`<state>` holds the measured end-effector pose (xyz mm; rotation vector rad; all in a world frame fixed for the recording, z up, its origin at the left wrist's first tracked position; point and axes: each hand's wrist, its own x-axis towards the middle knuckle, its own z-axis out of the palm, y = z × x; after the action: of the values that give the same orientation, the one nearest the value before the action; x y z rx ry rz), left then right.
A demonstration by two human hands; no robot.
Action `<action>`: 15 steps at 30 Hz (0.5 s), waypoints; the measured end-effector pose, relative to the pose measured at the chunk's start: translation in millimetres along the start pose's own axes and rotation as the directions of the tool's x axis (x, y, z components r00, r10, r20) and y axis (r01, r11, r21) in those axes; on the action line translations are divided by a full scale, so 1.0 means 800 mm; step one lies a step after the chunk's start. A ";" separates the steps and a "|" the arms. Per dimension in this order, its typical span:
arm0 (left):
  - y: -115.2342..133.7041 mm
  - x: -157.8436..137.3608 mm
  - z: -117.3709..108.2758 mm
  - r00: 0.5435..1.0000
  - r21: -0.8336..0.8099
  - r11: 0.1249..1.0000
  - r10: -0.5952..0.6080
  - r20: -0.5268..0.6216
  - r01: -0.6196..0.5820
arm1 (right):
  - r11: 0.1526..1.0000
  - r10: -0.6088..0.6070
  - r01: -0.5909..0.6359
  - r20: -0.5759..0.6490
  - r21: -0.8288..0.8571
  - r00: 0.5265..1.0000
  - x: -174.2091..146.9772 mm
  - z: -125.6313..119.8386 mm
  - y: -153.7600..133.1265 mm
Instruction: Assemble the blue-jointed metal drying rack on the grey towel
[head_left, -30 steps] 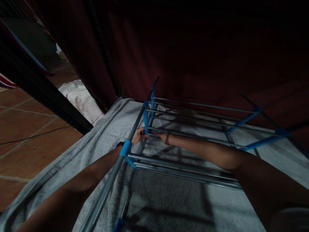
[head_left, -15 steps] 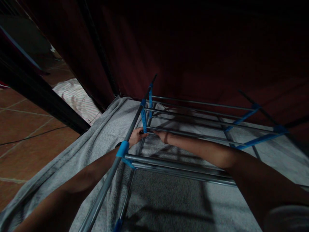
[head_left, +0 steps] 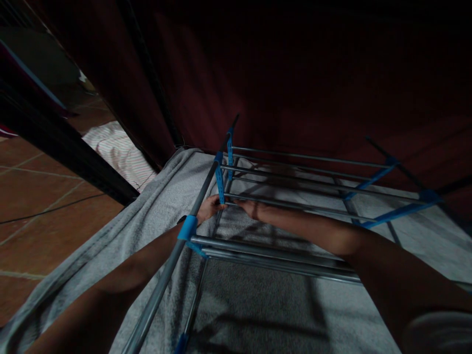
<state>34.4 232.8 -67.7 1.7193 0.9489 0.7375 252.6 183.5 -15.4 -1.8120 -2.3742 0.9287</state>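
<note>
A rack of grey metal tubes (head_left: pixel 265 250) with blue plastic connectors lies across the view. My left hand (head_left: pixel 209 208) is closed around the lower end of a slotted blue plastic bracket (head_left: pixel 220 186), near the rack's left upright. Just right of it, my right hand (head_left: pixel 250 208) has its fingers on the left end of a thin metal crossbar (head_left: pixel 295 202) that meets this bracket. Part of its fingers is hidden by the bar and the dim light. Nearer to me, a blue corner connector (head_left: pixel 188 227) sits on the left upright above my left forearm.
A grey blanket (head_left: pixel 147 216) lies under the rack. Behind it hangs a dark red curtain (head_left: pixel 295 98). A dark post (head_left: pixel 99 169) slants along the left, with orange floor tiles (head_left: pixel 44 196), a cable and a striped cloth (head_left: pixel 123 152) beyond. Farther blue brackets (head_left: pixel 398 214) join the rack's right side.
Both hands stay at the same bracket and crossbar, with only slight finger shifts. The rack has not visibly moved.
</note>
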 end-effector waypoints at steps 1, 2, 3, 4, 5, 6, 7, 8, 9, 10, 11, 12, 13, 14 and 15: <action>0.000 0.000 0.000 1.000 0.008 1.000 0.003 -0.004 -0.002 | 1.000 -0.003 0.004 0.025 -0.027 1.000 -0.001 -0.001 0.000; 0.000 -0.001 0.001 1.000 0.019 1.000 0.005 -0.011 -0.005 | 0.999 -0.013 0.015 0.040 -0.052 0.999 -0.002 -0.001 0.000; -0.001 -0.001 0.001 1.000 0.031 1.000 0.007 -0.016 -0.006 | 0.997 -0.027 0.030 0.040 -0.074 0.999 -0.003 -0.001 0.001; -0.003 -0.002 0.002 1.000 0.044 0.999 0.009 -0.022 -0.008 | 0.994 -0.045 0.048 0.036 -0.095 0.998 -0.002 -0.001 0.001; -0.004 -0.002 0.004 0.999 0.061 0.998 0.010 -0.031 -0.008 | 0.991 -0.063 0.066 0.031 -0.117 0.998 -0.002 0.000 0.002; -0.006 -0.003 0.005 0.999 0.086 0.996 0.013 -0.042 -0.009 | 0.987 -0.074 0.077 0.029 -0.138 0.997 -0.001 0.001 0.003; -0.007 -0.004 0.008 0.998 0.121 0.993 0.020 -0.057 -0.013 | 0.984 -0.077 0.081 0.031 -0.158 0.997 0.000 0.001 0.005; -0.008 -0.004 0.010 0.996 0.166 0.986 0.035 -0.084 -0.020 | 0.982 -0.073 0.078 0.036 -0.174 0.997 0.001 0.002 0.007; -0.009 -0.004 0.012 0.991 0.215 0.976 0.055 -0.122 -0.028 | 0.979 -0.075 0.082 0.041 -0.186 0.996 0.003 0.002 0.009; -0.009 -0.004 0.015 0.984 0.262 0.965 0.076 -0.161 -0.032 | 0.977 -0.083 0.090 0.044 -0.193 0.996 0.004 0.002 0.011; -0.009 -0.003 0.018 0.977 0.300 0.953 0.094 -0.189 -0.034 | 0.976 -0.095 0.101 0.039 -0.194 0.995 0.006 0.002 0.014; -0.008 -0.002 0.021 0.972 0.325 0.945 0.107 -0.209 -0.034 | 0.975 -0.108 0.112 0.032 -0.192 0.994 0.007 0.001 0.016; -0.007 0.000 0.023 0.968 0.338 0.941 0.112 -0.224 -0.030 | 0.975 -0.117 0.119 0.026 -0.187 0.993 0.008 0.002 0.019; -0.007 0.001 0.026 0.967 0.344 0.939 0.104 -0.234 -0.018 | 0.975 -0.118 0.120 0.026 -0.184 0.993 0.010 0.002 0.021; -0.006 0.003 0.027 0.966 0.347 0.938 0.089 -0.242 0.001 | 0.975 -0.118 0.120 0.022 -0.189 0.993 0.011 0.003 0.024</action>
<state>52.3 225.1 -79.1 1.9867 1.2804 0.8760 265.4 193.2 -28.9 -1.7001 -2.6258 0.7243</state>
